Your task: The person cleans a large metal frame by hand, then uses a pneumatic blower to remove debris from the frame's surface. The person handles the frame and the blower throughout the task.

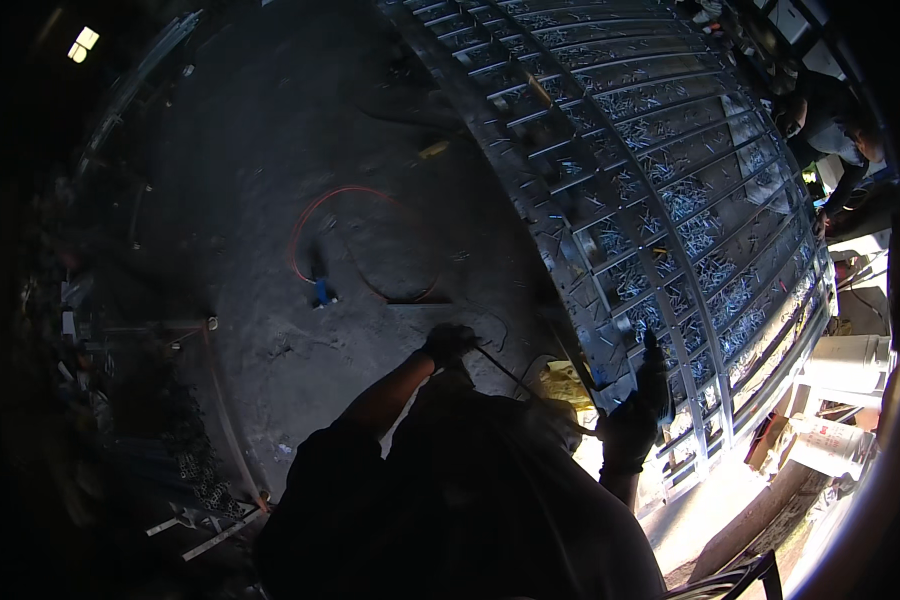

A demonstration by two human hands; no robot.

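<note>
My left hand (450, 343), in a dark glove, is closed around one end of a thin dark cord-like length (515, 378). That length runs down and right toward my right hand (627, 432), also dark-gloved. My right hand is closed on a dark tool (654, 378) with a narrow upper end; it is too dim to tell its kind. The tool is over the near left edge of a large metal frame (660, 215) of long rails and cross bars. Many small shiny metal pieces (695, 205), like screws, lie scattered between the bars.
On the dark floor (270, 130) lie a red hose (335, 190) and a small blue fitting (322, 291). Something yellow (567, 385) lies beside the frame. Another person (838, 125) bends at the frame's far right. White buckets (830, 445) stand at lower right, metal lengths (220, 535) at lower left.
</note>
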